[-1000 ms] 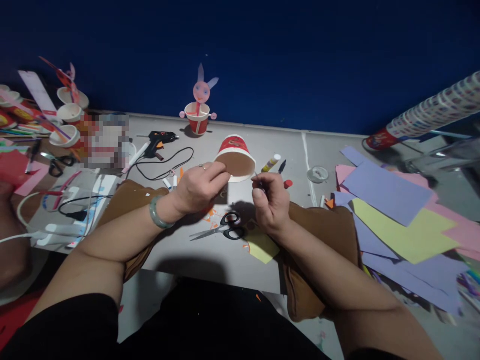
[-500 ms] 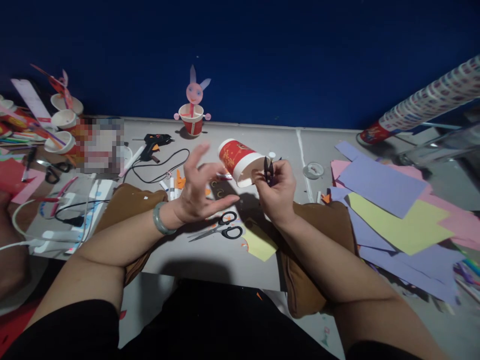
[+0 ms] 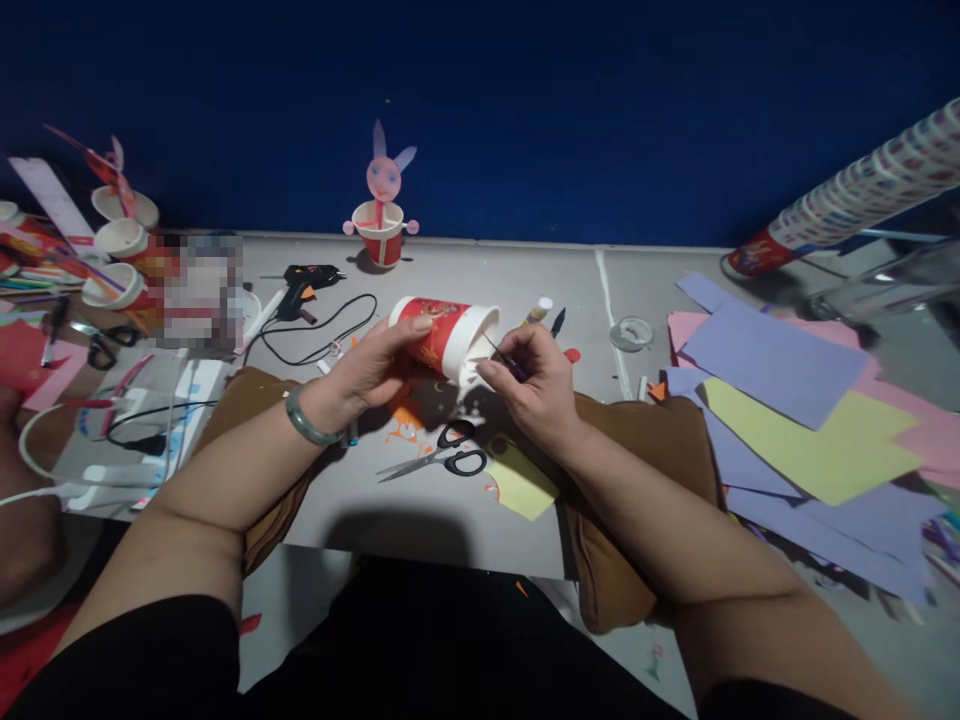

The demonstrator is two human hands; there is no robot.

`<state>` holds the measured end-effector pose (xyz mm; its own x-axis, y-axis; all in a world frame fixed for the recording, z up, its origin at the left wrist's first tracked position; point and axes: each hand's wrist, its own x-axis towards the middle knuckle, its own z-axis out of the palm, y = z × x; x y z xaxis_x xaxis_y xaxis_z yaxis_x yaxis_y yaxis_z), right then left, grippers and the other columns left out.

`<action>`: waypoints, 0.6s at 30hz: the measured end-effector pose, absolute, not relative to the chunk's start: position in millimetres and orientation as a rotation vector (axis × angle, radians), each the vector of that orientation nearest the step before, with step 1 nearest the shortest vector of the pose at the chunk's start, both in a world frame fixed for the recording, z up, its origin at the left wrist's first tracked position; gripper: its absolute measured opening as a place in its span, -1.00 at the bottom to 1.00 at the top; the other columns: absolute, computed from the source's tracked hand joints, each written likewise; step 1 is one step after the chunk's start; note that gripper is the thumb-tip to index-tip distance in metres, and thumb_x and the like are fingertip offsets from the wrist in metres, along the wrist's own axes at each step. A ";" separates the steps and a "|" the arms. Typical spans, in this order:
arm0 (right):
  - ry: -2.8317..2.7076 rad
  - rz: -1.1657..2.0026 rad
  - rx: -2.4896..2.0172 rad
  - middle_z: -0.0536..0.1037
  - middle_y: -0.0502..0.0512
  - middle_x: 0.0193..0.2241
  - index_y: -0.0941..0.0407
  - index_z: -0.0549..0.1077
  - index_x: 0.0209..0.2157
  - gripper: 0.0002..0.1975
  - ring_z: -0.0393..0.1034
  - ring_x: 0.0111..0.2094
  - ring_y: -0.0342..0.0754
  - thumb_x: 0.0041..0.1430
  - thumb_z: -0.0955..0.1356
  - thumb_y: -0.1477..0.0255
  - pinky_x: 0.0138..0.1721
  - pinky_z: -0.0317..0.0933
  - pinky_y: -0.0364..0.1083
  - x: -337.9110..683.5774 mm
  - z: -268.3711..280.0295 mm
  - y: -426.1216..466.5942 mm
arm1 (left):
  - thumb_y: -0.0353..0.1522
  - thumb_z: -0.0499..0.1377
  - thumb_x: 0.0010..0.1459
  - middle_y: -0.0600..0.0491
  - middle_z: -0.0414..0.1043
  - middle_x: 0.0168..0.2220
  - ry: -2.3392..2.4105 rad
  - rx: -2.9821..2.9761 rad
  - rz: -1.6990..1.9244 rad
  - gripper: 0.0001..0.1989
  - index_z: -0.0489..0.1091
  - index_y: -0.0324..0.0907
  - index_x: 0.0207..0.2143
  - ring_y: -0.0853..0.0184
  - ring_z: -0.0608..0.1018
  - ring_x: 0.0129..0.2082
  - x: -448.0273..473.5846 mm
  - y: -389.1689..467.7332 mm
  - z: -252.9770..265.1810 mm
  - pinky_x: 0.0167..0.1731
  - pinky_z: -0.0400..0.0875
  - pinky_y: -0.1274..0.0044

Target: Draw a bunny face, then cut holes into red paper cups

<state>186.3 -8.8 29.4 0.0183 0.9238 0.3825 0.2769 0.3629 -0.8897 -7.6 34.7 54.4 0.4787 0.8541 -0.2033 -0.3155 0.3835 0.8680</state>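
My left hand [image 3: 367,370] is wrapped round a red and white paper cup [image 3: 435,335], which lies tilted on its side with its mouth facing right. At that mouth, my right hand [image 3: 540,385] grips small black snips [image 3: 512,362], mostly hidden by the fingers, their thin tip reaching towards the cup's opening. White jagged shapes show at the cup's lower rim beside the right fingertips; I cannot tell whether they are cut paper. Below both hands, black-handled scissors [image 3: 442,458] lie on the table.
Behind stands a cup with a pink rabbit figure [image 3: 384,180]. A hot glue gun [image 3: 304,288] and its cable lie left. Coloured paper [image 3: 780,360] covers the right side, near a stack of cups [image 3: 862,190]. Brown cushions [image 3: 637,450] lie under both forearms. A person's arm shows far left.
My left hand has closed round the cup, which was held at its rim by my right hand. The cup has shifted left, and the snips now point towards its mouth.
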 end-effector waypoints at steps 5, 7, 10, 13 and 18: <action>-1.634 0.599 -1.169 0.37 -0.05 -0.51 0.04 0.33 -0.33 -0.74 0.23 -0.51 -0.15 0.31 0.29 0.14 -0.44 0.14 -0.07 188.7 31.7 -12.9 | -0.12 0.32 0.01 0.00 0.59 -0.21 0.726 0.912 0.879 -0.54 0.47 -0.17 -0.08 0.25 0.62 -0.24 -15.3 45.7 56.3 -0.23 0.54 0.45; -1.688 0.520 -1.197 0.42 -0.03 -0.48 0.04 0.36 -0.30 -0.77 0.27 -0.49 -0.14 0.29 0.32 0.17 -0.42 0.17 -0.07 188.8 33.2 -14.4 | -0.13 0.33 -0.01 -0.01 0.59 -0.22 0.731 0.916 0.882 -0.54 0.47 -0.18 -0.10 0.23 0.63 -0.24 -15.4 46.1 57.4 -0.22 0.54 0.44; -1.784 0.416 -1.216 0.48 0.00 -0.44 0.05 0.41 -0.28 -0.77 0.32 -0.46 -0.13 0.27 0.34 0.17 -0.40 0.20 -0.08 189.4 35.9 -16.0 | -0.14 0.34 -0.02 -0.01 0.59 -0.22 0.750 0.935 0.896 -0.54 0.47 -0.19 -0.11 0.21 0.62 -0.20 -14.1 44.9 58.9 -0.19 0.54 0.44; -1.880 0.312 -1.230 0.53 0.04 -0.42 0.08 0.45 -0.26 -0.76 0.36 -0.45 -0.12 0.28 0.34 0.19 -0.39 0.22 -0.09 190.6 37.6 -17.2 | -0.14 0.36 -0.06 -0.02 0.60 -0.22 0.746 0.930 0.894 -0.53 0.47 -0.19 -0.13 0.21 0.62 -0.20 -13.2 44.5 60.1 -0.18 0.54 0.45; -1.962 0.153 -1.246 0.58 0.08 -0.39 0.10 0.47 -0.26 -0.76 0.41 -0.42 -0.10 0.31 0.32 0.21 -0.39 0.20 -0.09 192.0 37.4 -19.3 | -0.13 0.38 -0.08 -0.02 0.60 -0.24 0.701 0.936 0.888 -0.52 0.48 -0.21 -0.14 0.26 0.62 -0.26 -13.8 44.7 60.6 -0.19 0.54 0.47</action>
<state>192.0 -19.3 37.4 -0.2052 0.8082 0.5520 0.7126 0.5100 -0.4818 -13.8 44.7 60.6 0.4671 0.8749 -0.1281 -0.3286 0.3063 0.8934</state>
